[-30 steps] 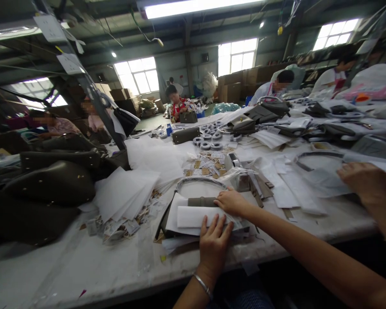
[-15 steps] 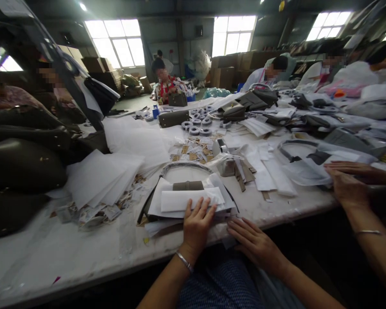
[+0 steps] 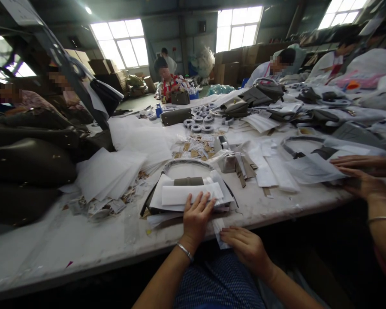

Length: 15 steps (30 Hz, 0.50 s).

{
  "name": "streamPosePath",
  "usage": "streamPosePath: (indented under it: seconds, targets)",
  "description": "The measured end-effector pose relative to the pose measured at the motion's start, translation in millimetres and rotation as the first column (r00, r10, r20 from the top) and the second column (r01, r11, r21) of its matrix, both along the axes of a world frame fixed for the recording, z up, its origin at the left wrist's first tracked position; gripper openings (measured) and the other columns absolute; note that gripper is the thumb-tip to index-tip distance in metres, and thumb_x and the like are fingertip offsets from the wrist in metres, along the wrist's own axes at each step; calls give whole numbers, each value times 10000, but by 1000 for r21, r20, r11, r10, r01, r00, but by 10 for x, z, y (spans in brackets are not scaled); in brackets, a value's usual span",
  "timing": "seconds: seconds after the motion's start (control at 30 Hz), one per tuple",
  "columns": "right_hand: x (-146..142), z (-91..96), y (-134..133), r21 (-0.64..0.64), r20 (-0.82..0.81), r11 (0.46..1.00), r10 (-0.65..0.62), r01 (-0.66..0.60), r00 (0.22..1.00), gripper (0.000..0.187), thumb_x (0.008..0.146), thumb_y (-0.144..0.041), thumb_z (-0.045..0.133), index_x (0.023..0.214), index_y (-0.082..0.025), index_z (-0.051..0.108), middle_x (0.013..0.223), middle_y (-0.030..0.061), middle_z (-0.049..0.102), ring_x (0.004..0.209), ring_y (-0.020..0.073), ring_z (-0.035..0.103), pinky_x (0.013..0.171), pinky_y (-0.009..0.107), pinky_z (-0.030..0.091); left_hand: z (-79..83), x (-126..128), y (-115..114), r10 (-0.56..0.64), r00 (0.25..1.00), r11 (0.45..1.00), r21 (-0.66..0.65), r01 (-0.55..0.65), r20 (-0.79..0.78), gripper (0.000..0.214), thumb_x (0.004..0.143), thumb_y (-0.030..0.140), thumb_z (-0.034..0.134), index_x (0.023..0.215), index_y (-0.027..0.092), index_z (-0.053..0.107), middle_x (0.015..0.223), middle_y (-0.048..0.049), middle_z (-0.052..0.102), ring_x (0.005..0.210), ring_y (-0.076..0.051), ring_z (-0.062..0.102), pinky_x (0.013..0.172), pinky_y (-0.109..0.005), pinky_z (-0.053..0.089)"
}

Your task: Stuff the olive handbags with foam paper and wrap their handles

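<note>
white and scuffed along its front edge, the table (image 3: 83, 244) runs right across in front of me. a heap of dark olive handbags (image 3: 28, 171), dotted with small metal studs, fills its left end. nearer the middle, by the front edge, lies one grey-brown handbag (image 3: 188, 182), its wrapped handle (image 3: 188, 161) arched toward the far side and a pale sheet (image 3: 156, 197) spread over most of it. to its left a fan of white sheets (image 3: 112, 171) rests on the clutter. across the bag lies a folded white pad (image 3: 180, 195), longer than it is deep. the person's left hand (image 3: 197, 218) rests flat on that pad's right half, its grip unclosed, fingers slightly apart. the right hand (image 3: 246, 245) sits at the table's front edge, touching a translucent strip (image 3: 218, 227); its fingers lie close together, but from here i can't tell whether the grip pinches the strip. a silver bangle (image 3: 185, 252) circles the left wrist, and a purple scrap (image 3: 69, 264) lies near the front edge, well left of the bag.
</note>
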State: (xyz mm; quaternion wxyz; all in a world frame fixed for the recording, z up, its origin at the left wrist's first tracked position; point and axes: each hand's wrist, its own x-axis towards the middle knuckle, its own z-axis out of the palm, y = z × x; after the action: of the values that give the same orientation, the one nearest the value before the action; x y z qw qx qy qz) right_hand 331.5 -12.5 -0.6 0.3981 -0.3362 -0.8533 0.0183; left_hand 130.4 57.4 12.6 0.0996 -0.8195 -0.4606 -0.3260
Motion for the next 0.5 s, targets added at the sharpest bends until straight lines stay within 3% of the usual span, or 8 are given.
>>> streamPosePath:
  seconds: [0.27, 0.5]
  targets:
    - [9, 138, -294, -42, 34, 998, -42, 43, 999, 326, 921, -54, 466, 1098, -222, 682, 1036, 44, 771, 932, 178, 740, 881, 317, 605, -34, 10, 20, 5, 1000, 1000, 4, -5, -15, 336, 964, 242, 578, 1291, 314, 615, 1369, -25, 606, 1295, -245, 549, 1181, -543, 293]
    - [40, 389, -272, -66, 9, 997, -37, 37, 999, 286, 938, -75, 491, 1072, -230, 690, 981, 25, 778, 891, 159, 743, 888, 287, 584, -69, 7, 31, -4, 1000, 1000, 2, 4, -11, 340, 961, 258, 587, 1296, 311, 607, 1374, -16, 606, 1298, -238, 544, 1186, -537, 286]
